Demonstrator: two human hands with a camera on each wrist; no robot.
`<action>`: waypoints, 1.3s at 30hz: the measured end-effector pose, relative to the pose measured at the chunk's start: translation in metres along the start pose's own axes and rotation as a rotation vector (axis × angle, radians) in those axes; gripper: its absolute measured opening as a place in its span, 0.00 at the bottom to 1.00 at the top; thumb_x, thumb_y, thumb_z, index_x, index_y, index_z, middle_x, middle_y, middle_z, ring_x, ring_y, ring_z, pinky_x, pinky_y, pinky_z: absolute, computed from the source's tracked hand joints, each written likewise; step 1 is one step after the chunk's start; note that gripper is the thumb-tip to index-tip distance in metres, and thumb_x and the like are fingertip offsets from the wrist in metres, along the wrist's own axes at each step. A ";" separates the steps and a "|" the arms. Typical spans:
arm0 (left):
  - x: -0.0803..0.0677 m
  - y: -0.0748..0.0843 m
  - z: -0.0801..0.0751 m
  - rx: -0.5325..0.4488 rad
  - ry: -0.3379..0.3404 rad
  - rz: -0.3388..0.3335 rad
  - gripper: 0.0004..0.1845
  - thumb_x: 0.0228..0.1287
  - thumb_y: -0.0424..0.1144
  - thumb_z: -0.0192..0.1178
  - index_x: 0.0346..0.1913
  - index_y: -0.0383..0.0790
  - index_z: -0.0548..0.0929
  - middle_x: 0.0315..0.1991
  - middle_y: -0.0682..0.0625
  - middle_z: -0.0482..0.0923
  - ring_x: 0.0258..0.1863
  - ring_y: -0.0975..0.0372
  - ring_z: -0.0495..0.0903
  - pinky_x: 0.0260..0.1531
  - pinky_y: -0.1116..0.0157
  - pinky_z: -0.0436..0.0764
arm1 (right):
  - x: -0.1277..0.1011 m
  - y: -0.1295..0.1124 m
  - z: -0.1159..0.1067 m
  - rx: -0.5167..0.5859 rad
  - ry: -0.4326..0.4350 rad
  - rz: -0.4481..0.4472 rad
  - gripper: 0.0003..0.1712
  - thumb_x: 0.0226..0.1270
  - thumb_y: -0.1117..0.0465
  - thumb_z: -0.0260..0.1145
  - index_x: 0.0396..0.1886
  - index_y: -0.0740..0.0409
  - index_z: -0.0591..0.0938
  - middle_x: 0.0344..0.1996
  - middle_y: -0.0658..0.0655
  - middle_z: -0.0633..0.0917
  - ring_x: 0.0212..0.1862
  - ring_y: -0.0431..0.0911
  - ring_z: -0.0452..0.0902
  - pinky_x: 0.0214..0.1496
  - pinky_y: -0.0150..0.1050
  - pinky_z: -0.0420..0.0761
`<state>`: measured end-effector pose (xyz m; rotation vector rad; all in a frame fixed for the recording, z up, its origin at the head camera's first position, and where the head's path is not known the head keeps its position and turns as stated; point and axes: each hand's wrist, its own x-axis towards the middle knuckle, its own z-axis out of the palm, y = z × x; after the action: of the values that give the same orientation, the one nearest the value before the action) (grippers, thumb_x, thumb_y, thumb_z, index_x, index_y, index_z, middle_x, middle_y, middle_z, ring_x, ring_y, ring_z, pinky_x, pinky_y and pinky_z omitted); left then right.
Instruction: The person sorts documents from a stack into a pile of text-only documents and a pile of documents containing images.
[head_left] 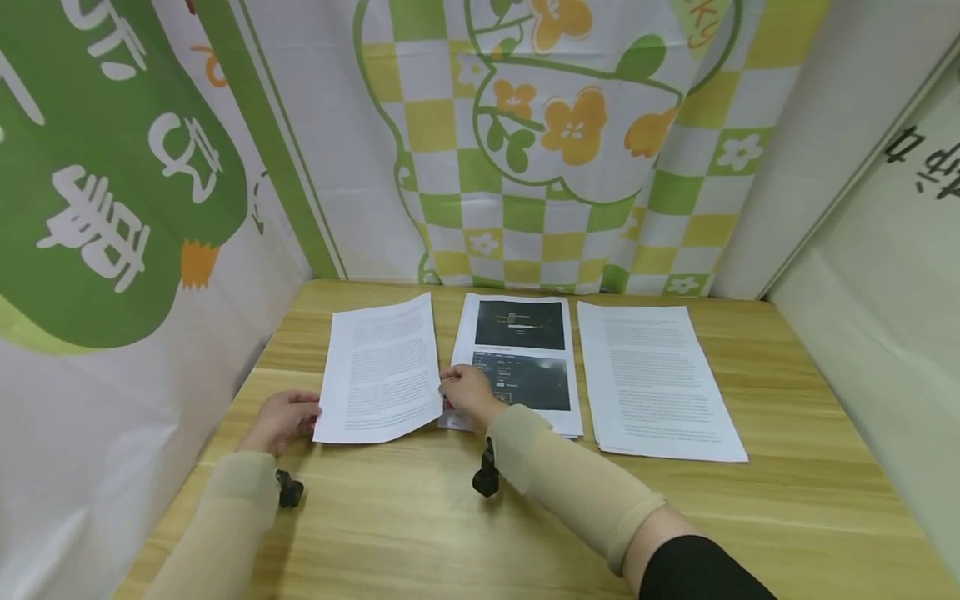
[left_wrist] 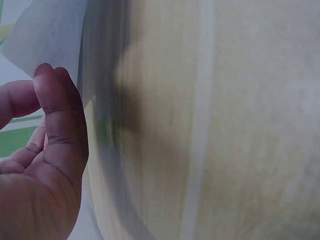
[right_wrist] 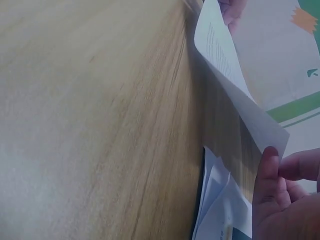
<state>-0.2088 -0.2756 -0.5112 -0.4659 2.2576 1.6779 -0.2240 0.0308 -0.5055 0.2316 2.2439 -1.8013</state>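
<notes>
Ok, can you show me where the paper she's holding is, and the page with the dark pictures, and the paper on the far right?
held sheet [head_left: 382, 367], head view, middle of the page.
page with dark pictures [head_left: 521, 325], head view, upper dark picture.
right-hand paper [head_left: 654, 379], head view, middle of the text.

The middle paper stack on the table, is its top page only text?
No. The middle stack's top page shows two dark printed pictures, unlike its text-only neighbours.

A: How's the light from the head view?
B: Bright, even, from above; soft shadows under the forearms on the counter [head_left: 525, 517], and straight edges bow toward the frame borders.
A: The wrist views?
B: Dimmer, motion-smeared; wood grain streaks, the fingers [left_wrist: 55, 115] loom soft, and paper [right_wrist: 235, 80] casts a dark shadow
</notes>
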 end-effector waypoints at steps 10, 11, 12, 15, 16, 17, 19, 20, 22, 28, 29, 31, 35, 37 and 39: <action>-0.001 0.001 0.008 0.036 0.003 0.023 0.22 0.72 0.26 0.55 0.65 0.19 0.69 0.45 0.38 0.80 0.34 0.59 0.80 0.33 0.64 0.85 | -0.001 -0.001 -0.021 0.003 -0.016 -0.027 0.13 0.69 0.74 0.60 0.51 0.71 0.82 0.36 0.59 0.83 0.32 0.45 0.78 0.33 0.35 0.83; -0.001 0.000 0.010 0.035 0.000 0.030 0.22 0.72 0.26 0.55 0.65 0.19 0.69 0.45 0.38 0.80 0.34 0.59 0.80 0.33 0.64 0.84 | -0.002 0.000 -0.023 0.008 -0.018 -0.026 0.14 0.69 0.75 0.60 0.52 0.71 0.81 0.36 0.59 0.83 0.31 0.44 0.78 0.33 0.35 0.82; 0.000 0.000 0.012 0.032 0.002 0.036 0.21 0.72 0.26 0.55 0.65 0.20 0.70 0.45 0.39 0.80 0.34 0.59 0.80 0.32 0.64 0.84 | -0.002 0.000 -0.026 0.011 -0.017 -0.024 0.15 0.69 0.75 0.60 0.53 0.71 0.81 0.36 0.59 0.83 0.31 0.44 0.77 0.33 0.34 0.82; 0.001 0.002 0.018 0.024 -0.001 0.065 0.22 0.72 0.26 0.55 0.65 0.20 0.70 0.45 0.40 0.81 0.33 0.61 0.80 0.31 0.65 0.84 | -0.004 0.000 -0.034 0.025 -0.017 -0.008 0.17 0.69 0.75 0.60 0.56 0.72 0.81 0.36 0.58 0.83 0.30 0.43 0.76 0.33 0.33 0.81; 0.001 0.002 0.020 0.015 -0.003 0.075 0.21 0.72 0.26 0.55 0.65 0.20 0.70 0.44 0.41 0.81 0.32 0.61 0.80 0.31 0.65 0.84 | -0.004 0.000 -0.037 0.026 -0.018 -0.004 0.18 0.69 0.75 0.61 0.57 0.71 0.81 0.37 0.58 0.83 0.31 0.43 0.76 0.34 0.33 0.81; 0.001 0.003 0.022 0.006 -0.009 0.089 0.22 0.72 0.26 0.55 0.65 0.20 0.69 0.44 0.42 0.82 0.31 0.62 0.80 0.30 0.66 0.84 | -0.004 0.000 -0.040 0.027 -0.018 0.001 0.18 0.69 0.75 0.61 0.57 0.71 0.81 0.37 0.58 0.83 0.32 0.43 0.77 0.34 0.33 0.82; 0.002 0.004 0.026 -0.014 -0.013 0.105 0.21 0.73 0.26 0.55 0.65 0.20 0.69 0.44 0.43 0.82 0.30 0.63 0.80 0.30 0.66 0.84 | -0.005 0.000 -0.046 0.034 -0.023 0.005 0.18 0.69 0.75 0.62 0.57 0.71 0.81 0.39 0.59 0.84 0.34 0.44 0.78 0.36 0.34 0.83; 0.001 0.005 0.029 -0.023 -0.016 0.112 0.21 0.73 0.26 0.56 0.65 0.20 0.69 0.44 0.43 0.82 0.30 0.63 0.80 0.30 0.66 0.83 | -0.006 0.000 -0.049 0.038 -0.025 0.008 0.17 0.70 0.74 0.62 0.57 0.71 0.81 0.40 0.59 0.84 0.35 0.44 0.79 0.36 0.35 0.83; 0.001 0.007 0.034 -0.042 -0.019 0.119 0.21 0.74 0.26 0.56 0.65 0.21 0.69 0.45 0.44 0.82 0.30 0.63 0.80 0.30 0.67 0.83 | -0.006 0.000 -0.056 0.040 -0.024 0.010 0.17 0.70 0.74 0.62 0.57 0.70 0.82 0.41 0.59 0.85 0.38 0.44 0.80 0.38 0.36 0.84; 0.003 0.017 0.051 -0.083 -0.002 0.125 0.20 0.75 0.26 0.56 0.66 0.24 0.70 0.45 0.45 0.78 0.35 0.63 0.79 0.32 0.68 0.83 | -0.006 0.003 -0.074 0.080 -0.004 -0.007 0.17 0.71 0.73 0.62 0.58 0.69 0.81 0.43 0.61 0.84 0.40 0.46 0.80 0.41 0.37 0.84; 0.003 0.019 0.055 -0.089 -0.002 0.131 0.20 0.75 0.26 0.55 0.65 0.24 0.70 0.45 0.45 0.78 0.35 0.63 0.78 0.32 0.68 0.83 | -0.005 0.004 -0.077 0.092 0.001 -0.010 0.18 0.72 0.73 0.62 0.59 0.70 0.81 0.43 0.61 0.84 0.41 0.46 0.80 0.42 0.38 0.84; 0.004 0.023 0.061 -0.100 -0.004 0.146 0.19 0.75 0.26 0.55 0.65 0.24 0.71 0.45 0.45 0.77 0.35 0.64 0.78 0.32 0.69 0.83 | -0.005 0.007 -0.083 0.110 0.014 -0.013 0.18 0.72 0.74 0.62 0.60 0.70 0.80 0.44 0.62 0.84 0.41 0.46 0.80 0.44 0.38 0.84; 0.007 0.029 0.076 -0.117 -0.009 0.173 0.18 0.74 0.25 0.55 0.63 0.24 0.72 0.45 0.45 0.78 0.35 0.64 0.78 0.30 0.70 0.82 | -0.006 0.014 -0.096 0.137 0.037 0.001 0.18 0.72 0.74 0.61 0.60 0.70 0.80 0.45 0.63 0.84 0.43 0.47 0.80 0.46 0.40 0.84; 0.009 0.031 0.082 -0.119 -0.015 0.181 0.18 0.74 0.25 0.56 0.63 0.24 0.73 0.45 0.45 0.78 0.35 0.64 0.78 0.30 0.69 0.82 | -0.006 0.016 -0.103 0.134 0.046 0.011 0.18 0.73 0.73 0.61 0.60 0.69 0.80 0.45 0.62 0.83 0.44 0.48 0.80 0.47 0.41 0.83; 0.009 0.034 0.089 -0.119 -0.022 0.184 0.19 0.74 0.25 0.56 0.64 0.25 0.73 0.46 0.44 0.78 0.36 0.64 0.78 0.30 0.69 0.83 | -0.007 0.017 -0.109 0.119 0.050 0.017 0.18 0.74 0.72 0.61 0.61 0.68 0.80 0.46 0.62 0.83 0.45 0.48 0.80 0.48 0.42 0.83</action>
<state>-0.2282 -0.1825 -0.5109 -0.2708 2.2526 1.9044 -0.2232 0.1408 -0.4975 0.3209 2.1626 -1.9430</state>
